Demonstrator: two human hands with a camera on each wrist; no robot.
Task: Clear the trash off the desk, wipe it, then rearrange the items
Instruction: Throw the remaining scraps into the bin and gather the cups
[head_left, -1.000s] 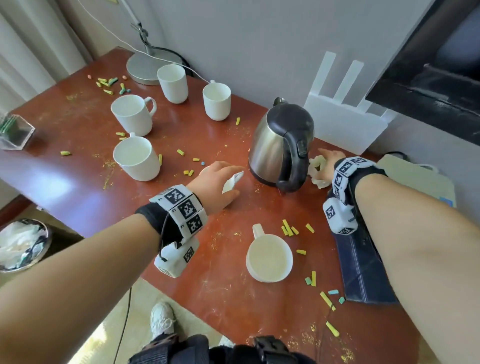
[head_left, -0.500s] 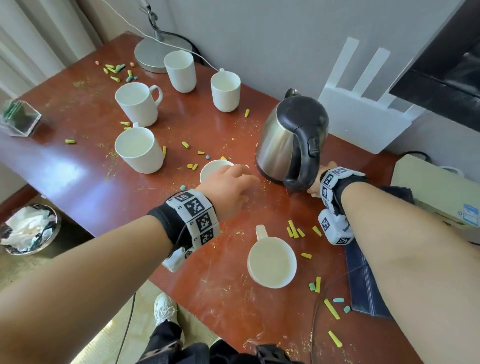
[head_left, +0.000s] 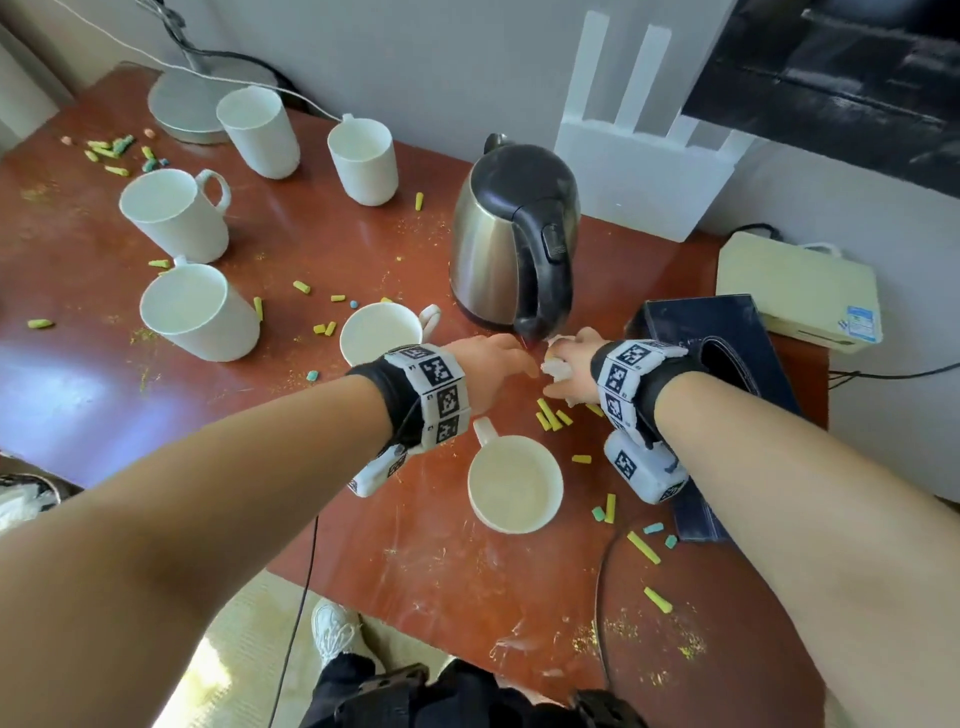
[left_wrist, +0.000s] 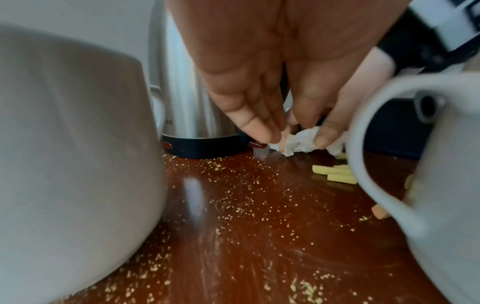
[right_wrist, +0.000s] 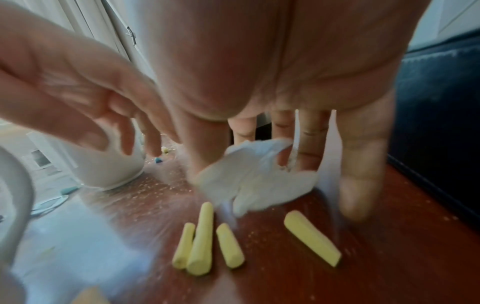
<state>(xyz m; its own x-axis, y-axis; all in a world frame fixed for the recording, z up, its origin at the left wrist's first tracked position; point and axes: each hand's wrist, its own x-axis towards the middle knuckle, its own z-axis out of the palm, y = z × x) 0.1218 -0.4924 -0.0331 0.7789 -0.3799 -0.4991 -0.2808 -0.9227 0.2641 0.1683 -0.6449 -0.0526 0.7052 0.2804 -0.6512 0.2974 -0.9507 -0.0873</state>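
On the red-brown desk (head_left: 130, 374), my right hand (head_left: 563, 364) (right_wrist: 249, 164) grips a crumpled white tissue (head_left: 553, 368) (right_wrist: 259, 185) (left_wrist: 303, 144) just in front of the steel kettle (head_left: 498, 244) (left_wrist: 187, 92). My left hand (head_left: 524, 364) (left_wrist: 291, 133) is right beside it, fingers straight and pointing down at the tissue, holding nothing. A few yellow sticks (head_left: 549, 415) (right_wrist: 202, 242) (left_wrist: 337, 174) lie on the desk just below the tissue. More yellow, green and blue bits and fine crumbs are scattered over the desk.
White mugs (head_left: 515, 483) (head_left: 382, 332) stand close on either side of my left wrist, with several more (head_left: 200, 312) to the far left. A dark blue tissue box (head_left: 727, 332) lies under my right forearm. A lamp base (head_left: 182, 104), white router (head_left: 639, 171) and cream box (head_left: 795, 286) line the wall.
My right hand came from behind the kettle to its front with the tissue. My left hand moved right, past the mug, to meet it; the white scrap it held is no longer seen in it.
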